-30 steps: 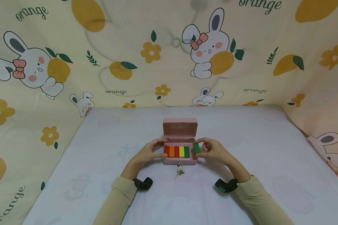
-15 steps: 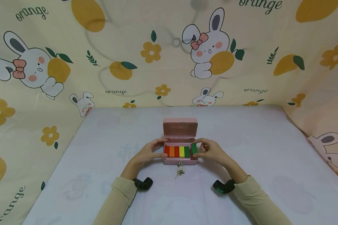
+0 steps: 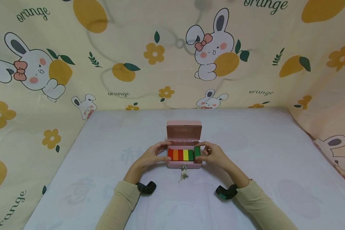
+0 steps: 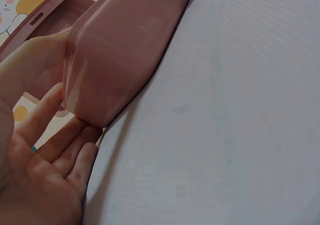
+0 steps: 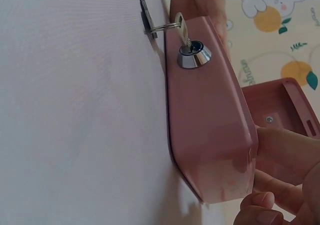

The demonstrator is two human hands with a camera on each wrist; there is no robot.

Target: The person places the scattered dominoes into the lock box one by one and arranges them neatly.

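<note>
A pink metal cash box [image 3: 176, 165] stands with its lid [image 3: 184, 132] raised on the white-covered table. Inside lies a row of coloured blocks [image 3: 180, 155]: red, orange, red, yellow and green from left to right. My right hand [image 3: 217, 156] pinches one more green block [image 3: 197, 152] between thumb and finger, over the box's right end beside the row. In the right wrist view that block is hidden behind the box wall. At the left end, my left hand [image 3: 150, 155] grips the box, thumb at the front and fingers at the back and side.
Keys [image 3: 183, 175] hang on a ring from the front lock [image 5: 195, 55], one key standing in it. A cloth [image 3: 166, 57] printed with rabbits and oranges rises behind and beside the table. A black camera is strapped to each wrist.
My right hand has moved left with the green block, from the box's right edge to inside it, near the row. The left hand and the box have stayed still.
</note>
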